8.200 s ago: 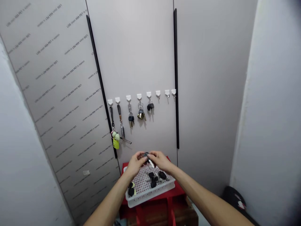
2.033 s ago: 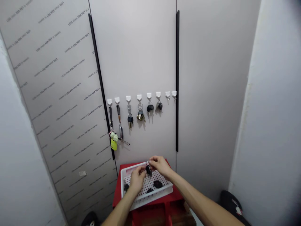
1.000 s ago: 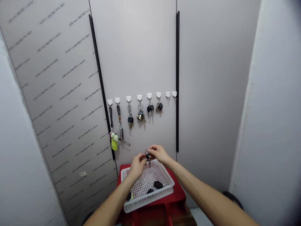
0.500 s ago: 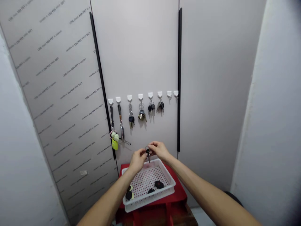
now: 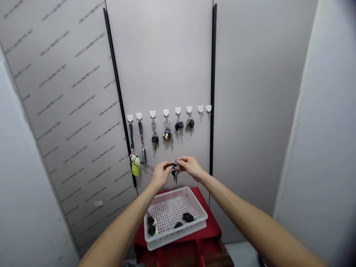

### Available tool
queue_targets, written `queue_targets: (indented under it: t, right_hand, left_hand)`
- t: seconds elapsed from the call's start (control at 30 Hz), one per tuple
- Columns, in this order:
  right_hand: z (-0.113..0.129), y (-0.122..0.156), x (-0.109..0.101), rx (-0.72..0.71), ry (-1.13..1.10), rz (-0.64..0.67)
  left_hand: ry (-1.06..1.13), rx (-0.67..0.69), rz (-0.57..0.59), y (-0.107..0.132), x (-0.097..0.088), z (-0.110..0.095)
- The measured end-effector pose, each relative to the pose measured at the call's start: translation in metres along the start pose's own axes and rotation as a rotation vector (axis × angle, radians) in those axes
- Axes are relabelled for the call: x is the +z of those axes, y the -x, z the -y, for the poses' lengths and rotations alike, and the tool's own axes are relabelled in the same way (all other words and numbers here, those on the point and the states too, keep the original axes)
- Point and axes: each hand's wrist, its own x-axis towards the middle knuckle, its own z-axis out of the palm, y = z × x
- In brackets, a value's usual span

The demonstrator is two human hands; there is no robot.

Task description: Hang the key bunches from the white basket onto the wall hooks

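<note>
Between my two hands hangs a bunch of keys [image 5: 175, 172] with dark heads on a metal ring, above the far edge of the basket. My left hand [image 5: 161, 173] pinches the bunch from the left side. From the right, the fingers of my right hand [image 5: 191, 166] are closed on its ring. Below them is a white plastic basket [image 5: 191, 230] with a perforated floor. Inside it lie a black key fob [image 5: 188, 217], a smaller dark piece [image 5: 178, 225] and dark keys with a yellowish tag [image 5: 152, 226] at the left.
A row of white hooks [image 5: 166, 112] runs across the pale cabinet door; most carry keys, and the two rightmost hooks [image 5: 200, 109] hold none. A green tag [image 5: 135, 170] hangs at far left. Black handle strips [image 5: 213, 92] flank the door. The basket stands on a red cover [image 5: 213, 226].
Both hands have risen slightly with the keys, away from the basket. The keys now hang lower from the ring and show more plainly. The view has shifted a little.
</note>
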Motion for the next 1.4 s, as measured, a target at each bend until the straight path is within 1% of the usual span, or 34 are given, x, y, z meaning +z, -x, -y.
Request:
queue_targets:
  t: [0.1,0.17,0.27,0.37,0.5,0.63,0.77,0.9,1.0,1.07,1.17,1.2,1.23,1.27,1.3,1.33,1.37,1.4]
  right_hand:
    - [0.019,-0.015,-0.006,-0.074,0.041,-0.07]
    - [0.033,-0.026,-0.011,-0.119,0.06,-0.139]
    - [0.052,-0.042,-0.023,-0.18,0.085,-0.229]
    - [0.07,-0.055,-0.038,-0.225,0.096,-0.304]
    - [0.091,-0.071,-0.065,-0.292,0.12,-0.44]
    - [0.109,-0.093,-0.09,-0.346,0.168,-0.588]
    - [0.117,-0.117,-0.106,-0.372,0.251,-0.7]
    - [0.11,-0.129,-0.114,-0.38,0.362,-0.773]
    - [0.1,-0.122,-0.116,-0.359,0.429,-0.797]
    - [0.091,-0.109,-0.116,-0.366,0.476,-0.826]
    - [0.069,-0.081,-0.107,-0.458,0.589,-0.895]
    - [0.058,-0.069,-0.102,-0.484,0.626,-0.885]
    - [0.043,-0.057,-0.095,-0.488,0.657,-0.831]
    - [0.026,-0.043,-0.086,-0.464,0.677,-0.721]
    - [0.007,-0.029,-0.077,-0.423,0.696,-0.568]
    - [-0.013,-0.015,-0.066,-0.364,0.719,-0.376]
    - [-0.034,-0.001,-0.056,-0.299,0.745,-0.169]
    - [-0.054,0.012,-0.045,-0.229,0.795,0.009]
  left_hand:
    - [-0.071,0.025,-0.007,-0.018,-0.005,-0.014]
    - [-0.062,0.061,-0.012,-0.034,-0.003,-0.02]
    - [0.037,0.104,-0.012,-0.057,0.005,-0.027]
    - [0.071,0.109,0.048,-0.075,0.015,-0.035]
    - [0.009,0.118,0.112,-0.087,0.025,-0.056]
    - [-0.048,0.134,0.106,-0.094,0.03,-0.077]
    - [-0.081,0.142,0.098,-0.098,0.033,-0.084]
    - [-0.102,0.154,0.105,-0.096,0.034,-0.079]
    - [-0.11,0.106,0.124,-0.084,0.035,-0.066]
    - [-0.093,0.068,0.159,-0.069,0.038,-0.05]
    - [-0.064,-0.003,0.239,-0.034,0.045,-0.012]
    - [-0.069,-0.042,0.269,-0.02,0.049,0.003]
    - [-0.083,-0.082,0.296,-0.005,0.052,0.018]
    - [-0.101,-0.121,0.318,0.01,0.055,0.033]
    - [-0.123,-0.154,0.338,0.025,0.059,0.046]
    - [-0.149,-0.177,0.352,0.039,0.062,0.058]
    - [-0.176,-0.185,0.363,0.052,0.064,0.068]
    - [-0.2,-0.18,0.378,0.062,0.067,0.075]
